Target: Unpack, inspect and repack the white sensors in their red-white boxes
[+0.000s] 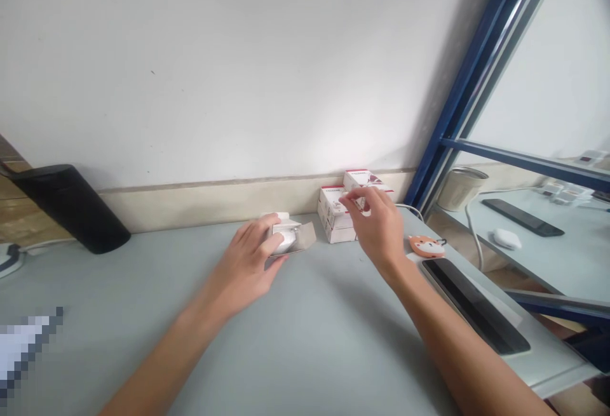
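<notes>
My left hand (252,257) rests on the grey table (309,340) with its fingers curled round a small open white box (289,236) that shows a white rounded object inside. My right hand (379,222) hovers just right of it, fingertips pinched together in front of a stack of white-and-red boxes (336,213) against the wall. Whether those fingertips hold anything is too small to make out.
A black cylindrical object (67,206) leans at the far left. Right of my right hand lie an orange fox-shaped item (426,246) and a dark phone (474,305) near the table's edge. A blue frame (476,67) borders a mirror or window on the right.
</notes>
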Action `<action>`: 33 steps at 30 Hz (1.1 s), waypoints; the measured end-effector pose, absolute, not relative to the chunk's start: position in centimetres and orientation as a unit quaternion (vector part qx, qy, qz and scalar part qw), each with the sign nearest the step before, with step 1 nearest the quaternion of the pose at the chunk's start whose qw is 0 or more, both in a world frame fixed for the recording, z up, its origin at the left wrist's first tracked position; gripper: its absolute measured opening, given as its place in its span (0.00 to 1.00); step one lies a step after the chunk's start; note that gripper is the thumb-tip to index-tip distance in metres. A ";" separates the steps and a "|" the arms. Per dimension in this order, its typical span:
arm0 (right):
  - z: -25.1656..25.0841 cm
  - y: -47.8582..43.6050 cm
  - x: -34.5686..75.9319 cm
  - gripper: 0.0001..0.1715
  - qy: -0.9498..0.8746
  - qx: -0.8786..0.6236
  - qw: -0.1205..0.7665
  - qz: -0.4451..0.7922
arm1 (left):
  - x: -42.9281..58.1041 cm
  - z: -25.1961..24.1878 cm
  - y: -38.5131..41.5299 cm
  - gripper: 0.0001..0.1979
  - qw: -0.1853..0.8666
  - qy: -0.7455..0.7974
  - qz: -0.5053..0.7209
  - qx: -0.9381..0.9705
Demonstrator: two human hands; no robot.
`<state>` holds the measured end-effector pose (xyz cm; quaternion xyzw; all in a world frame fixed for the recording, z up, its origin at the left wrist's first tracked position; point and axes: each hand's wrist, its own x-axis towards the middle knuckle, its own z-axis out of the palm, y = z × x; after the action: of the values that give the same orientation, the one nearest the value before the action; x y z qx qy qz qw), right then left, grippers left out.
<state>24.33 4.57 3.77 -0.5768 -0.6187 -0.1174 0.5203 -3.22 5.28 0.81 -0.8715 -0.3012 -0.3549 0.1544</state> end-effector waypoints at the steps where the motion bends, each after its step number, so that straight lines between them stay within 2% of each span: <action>1: 3.7 4.8 24.8 0.11 -0.606 -0.610 0.498 -0.112 | -3.2 0.8 5.3 0.14 0.153 -0.300 -0.355 -0.872; 15: 2.6 5.5 25.5 0.20 -0.644 -0.690 0.323 -0.072 | -3.3 1.0 5.4 0.14 0.152 -0.298 -0.360 -0.871; 20: 3.1 5.0 25.3 0.15 -0.633 -0.689 0.339 -0.099 | -3.3 1.1 5.3 0.14 0.152 -0.303 -0.358 -0.870; 24: 3.4 4.6 24.8 0.15 -0.649 -0.644 0.384 -0.129 | -3.2 1.2 5.3 0.14 0.154 -0.301 -0.356 -0.871; 30: 2.8 4.7 24.5 0.16 -0.721 -0.600 0.320 -0.128 | -3.3 0.9 5.4 0.17 0.159 -0.295 -0.365 -0.868; 33: 2.7 4.8 24.6 0.17 -0.715 -0.597 0.342 -0.126 | -3.3 1.0 5.4 0.18 0.158 -0.294 -0.367 -0.869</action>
<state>24.60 4.76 2.67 -0.5966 -0.7152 -0.1257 0.3418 -3.28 5.40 0.97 -0.8685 -0.2938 -0.3667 0.1577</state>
